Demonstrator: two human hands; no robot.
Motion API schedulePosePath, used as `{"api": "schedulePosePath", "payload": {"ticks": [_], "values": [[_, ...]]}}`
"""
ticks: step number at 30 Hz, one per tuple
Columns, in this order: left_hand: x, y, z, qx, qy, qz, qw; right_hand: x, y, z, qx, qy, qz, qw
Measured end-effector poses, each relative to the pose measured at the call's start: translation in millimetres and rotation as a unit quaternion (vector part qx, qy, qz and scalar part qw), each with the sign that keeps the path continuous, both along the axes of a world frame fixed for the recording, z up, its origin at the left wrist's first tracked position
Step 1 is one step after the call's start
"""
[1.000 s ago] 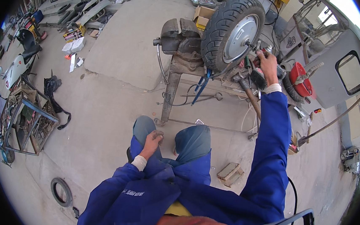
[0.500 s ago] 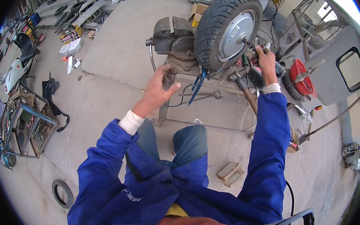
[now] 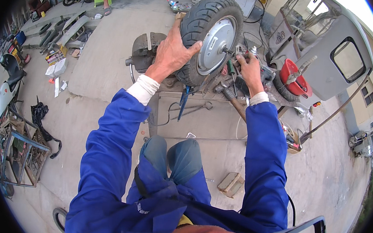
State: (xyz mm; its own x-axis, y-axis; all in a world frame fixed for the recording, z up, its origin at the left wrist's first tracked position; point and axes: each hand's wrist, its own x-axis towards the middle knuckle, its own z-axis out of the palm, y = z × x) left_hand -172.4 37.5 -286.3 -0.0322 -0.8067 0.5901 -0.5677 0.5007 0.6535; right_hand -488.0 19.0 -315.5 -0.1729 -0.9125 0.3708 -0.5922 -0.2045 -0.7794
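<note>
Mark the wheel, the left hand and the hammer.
Wheel [image 3: 210, 43]: head view, on the silver hub face.
Left hand [image 3: 173, 50]: head view, on the back of the hand.
Hammer [image 3: 235, 103]: head view, on the handle.

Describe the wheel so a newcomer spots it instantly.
Find the grey vehicle cab at upper right, then the dark vise left of it. Between them, beside the vise, is the wheel, with the left hand at its left edge. Unlike the bare tyre at lower left, it has a silver hub.
</note>
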Motion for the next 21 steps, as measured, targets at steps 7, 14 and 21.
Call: {"api": "schedulePosePath", "payload": {"ticks": [7,14,21], "values": [[1.7,9.6,-1.8,0.013,0.022,-0.003,1.0,-0.1,4.1,-4.9,-0.125,0.151,0.009,0.981],[-20.6,-25.8,56.8,-0.026,-0.072,0.073,0.994,-13.0,-7.4,2.9,0.074,-0.148,0.11,0.98],[-31.4,-24.2,34.4,-0.064,-0.039,0.113,0.991,2.1,2.3,8.5,-0.036,0.219,-0.031,0.975]]}}
